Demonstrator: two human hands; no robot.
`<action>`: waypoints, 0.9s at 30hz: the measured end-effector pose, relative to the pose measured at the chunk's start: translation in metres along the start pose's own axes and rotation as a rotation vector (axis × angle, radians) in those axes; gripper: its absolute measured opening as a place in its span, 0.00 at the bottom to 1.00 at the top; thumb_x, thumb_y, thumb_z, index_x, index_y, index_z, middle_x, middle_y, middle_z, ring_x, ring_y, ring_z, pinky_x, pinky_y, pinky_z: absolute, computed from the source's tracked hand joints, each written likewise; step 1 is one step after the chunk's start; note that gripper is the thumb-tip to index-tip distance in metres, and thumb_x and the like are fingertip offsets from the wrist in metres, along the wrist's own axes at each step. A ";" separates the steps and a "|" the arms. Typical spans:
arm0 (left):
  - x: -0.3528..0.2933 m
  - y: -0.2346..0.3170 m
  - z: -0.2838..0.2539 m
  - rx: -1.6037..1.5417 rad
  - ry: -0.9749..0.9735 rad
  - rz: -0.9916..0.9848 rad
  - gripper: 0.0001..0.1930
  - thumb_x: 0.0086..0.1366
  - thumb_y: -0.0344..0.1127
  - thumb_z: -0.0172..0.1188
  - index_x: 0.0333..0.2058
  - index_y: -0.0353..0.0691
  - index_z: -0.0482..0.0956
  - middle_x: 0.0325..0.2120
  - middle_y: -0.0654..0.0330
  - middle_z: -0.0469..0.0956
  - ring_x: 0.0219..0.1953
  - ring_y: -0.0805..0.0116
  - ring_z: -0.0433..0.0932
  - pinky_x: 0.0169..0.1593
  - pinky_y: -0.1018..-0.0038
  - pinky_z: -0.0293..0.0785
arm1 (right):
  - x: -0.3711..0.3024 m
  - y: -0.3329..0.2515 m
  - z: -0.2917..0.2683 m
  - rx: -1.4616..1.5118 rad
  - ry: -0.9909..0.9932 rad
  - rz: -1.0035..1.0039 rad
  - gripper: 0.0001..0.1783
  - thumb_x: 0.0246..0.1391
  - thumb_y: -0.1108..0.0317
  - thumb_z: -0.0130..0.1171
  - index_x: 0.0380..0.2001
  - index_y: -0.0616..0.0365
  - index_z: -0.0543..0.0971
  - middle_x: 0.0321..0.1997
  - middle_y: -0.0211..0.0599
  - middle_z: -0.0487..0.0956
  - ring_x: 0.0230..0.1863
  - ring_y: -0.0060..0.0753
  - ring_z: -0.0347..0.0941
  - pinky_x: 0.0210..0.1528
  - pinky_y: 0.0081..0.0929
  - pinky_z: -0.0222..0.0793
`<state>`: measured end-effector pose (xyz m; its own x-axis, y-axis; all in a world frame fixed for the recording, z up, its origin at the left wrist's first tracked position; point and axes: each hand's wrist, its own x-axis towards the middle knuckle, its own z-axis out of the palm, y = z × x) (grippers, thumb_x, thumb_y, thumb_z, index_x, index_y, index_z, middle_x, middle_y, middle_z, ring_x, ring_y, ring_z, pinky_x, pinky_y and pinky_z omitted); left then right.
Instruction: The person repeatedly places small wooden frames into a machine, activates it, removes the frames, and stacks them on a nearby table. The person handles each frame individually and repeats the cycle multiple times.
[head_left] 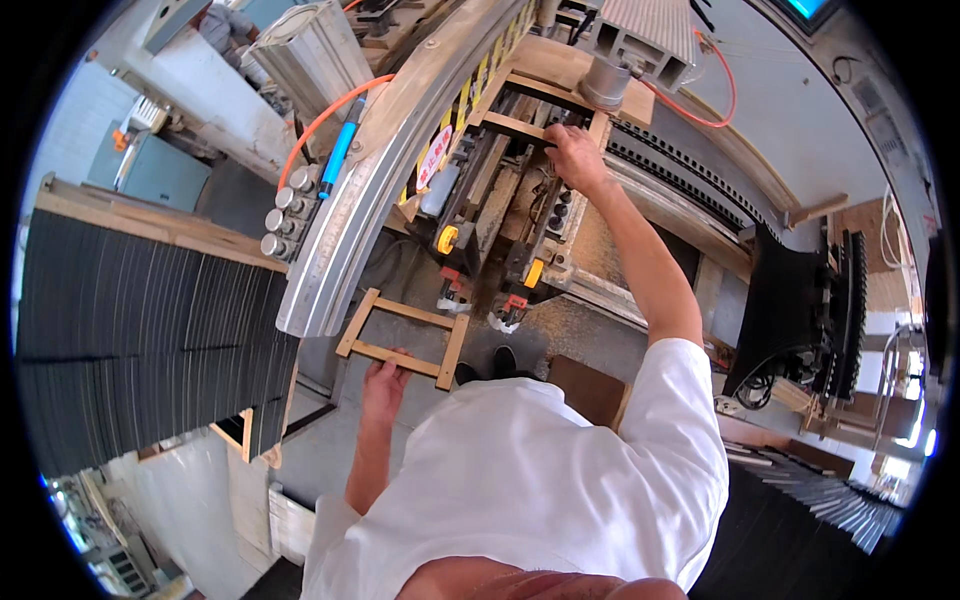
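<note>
My left hand (383, 388) is closed on the near rail of a small rectangular wooden frame (405, 313), held low beside the machine. The frame is pale wood with corner ends that jut past the crosspieces. Farther ahead, my right hand (574, 160) grips the end of a rail of a second wooden frame (512, 127), which lies in the machine (490, 200). Its fingertips are partly hidden behind the hand. Close above that hand is a round metal cylinder (604, 84) under an aluminium beam.
Stacked black-edged boards (150, 330) fill the left side. A curved metal rail with striped tape (350, 190) carries a blue marker (341, 158) and round knobs. Orange hoses loop nearby. Sawdust (595, 265) lies under the machine. A brown board (587, 390) is near my feet.
</note>
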<state>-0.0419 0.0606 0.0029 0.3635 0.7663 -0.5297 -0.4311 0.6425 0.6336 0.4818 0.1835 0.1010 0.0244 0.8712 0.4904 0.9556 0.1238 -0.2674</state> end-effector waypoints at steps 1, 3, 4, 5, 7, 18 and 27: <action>0.001 -0.003 0.001 -0.008 0.020 -0.006 0.14 0.66 0.30 0.54 0.50 0.36 0.70 0.47 0.57 0.75 0.53 0.59 0.73 0.58 0.61 0.69 | 0.000 0.002 0.001 -0.005 -0.012 0.024 0.15 0.46 0.73 0.60 0.39 0.56 0.70 0.35 0.43 0.79 0.43 0.48 0.73 0.47 0.41 0.65; 0.005 -0.009 0.006 -0.034 0.059 -0.011 0.14 0.66 0.30 0.54 0.50 0.37 0.70 0.47 0.57 0.75 0.53 0.60 0.73 0.58 0.61 0.69 | 0.000 0.002 0.003 0.034 -0.020 0.042 0.15 0.46 0.72 0.60 0.39 0.55 0.71 0.35 0.43 0.78 0.43 0.48 0.73 0.46 0.41 0.65; 0.006 -0.013 0.009 -0.019 0.076 -0.012 0.14 0.66 0.30 0.54 0.50 0.37 0.70 0.47 0.57 0.75 0.53 0.60 0.73 0.58 0.61 0.69 | 0.001 0.002 0.003 0.053 -0.024 0.047 0.15 0.46 0.72 0.60 0.39 0.55 0.71 0.35 0.43 0.78 0.43 0.48 0.73 0.46 0.41 0.65; 0.007 -0.017 0.012 -0.004 0.093 -0.014 0.14 0.66 0.30 0.53 0.50 0.36 0.70 0.47 0.57 0.75 0.53 0.60 0.73 0.58 0.60 0.69 | 0.001 0.001 0.003 0.071 -0.024 0.058 0.14 0.46 0.72 0.61 0.38 0.55 0.72 0.34 0.43 0.78 0.42 0.47 0.73 0.46 0.40 0.65; 0.009 -0.029 0.014 0.003 0.124 -0.017 0.14 0.66 0.30 0.53 0.50 0.36 0.69 0.48 0.56 0.75 0.52 0.60 0.73 0.58 0.60 0.69 | 0.002 -0.003 0.001 0.075 -0.001 0.046 0.14 0.45 0.72 0.61 0.38 0.55 0.72 0.34 0.43 0.78 0.42 0.47 0.73 0.46 0.40 0.65; 0.005 -0.060 0.046 0.076 0.278 -0.028 0.16 0.66 0.33 0.51 0.49 0.32 0.70 0.48 0.55 0.73 0.53 0.58 0.72 0.55 0.58 0.69 | 0.004 -0.006 -0.004 0.089 0.014 0.071 0.13 0.46 0.72 0.61 0.38 0.57 0.73 0.35 0.44 0.79 0.42 0.51 0.73 0.46 0.45 0.65; -0.008 -0.052 0.015 0.023 0.419 0.157 0.20 0.63 0.31 0.53 0.52 0.29 0.65 0.48 0.52 0.74 0.50 0.56 0.74 0.54 0.57 0.72 | 0.006 0.017 0.016 0.140 0.044 -0.030 0.13 0.45 0.73 0.63 0.36 0.59 0.75 0.34 0.48 0.79 0.38 0.55 0.74 0.41 0.47 0.69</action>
<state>-0.0103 0.0212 -0.0176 -0.0729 0.7925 -0.6056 -0.4346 0.5213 0.7344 0.4938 0.1981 0.0861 0.0121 0.8446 0.5353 0.9057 0.2176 -0.3638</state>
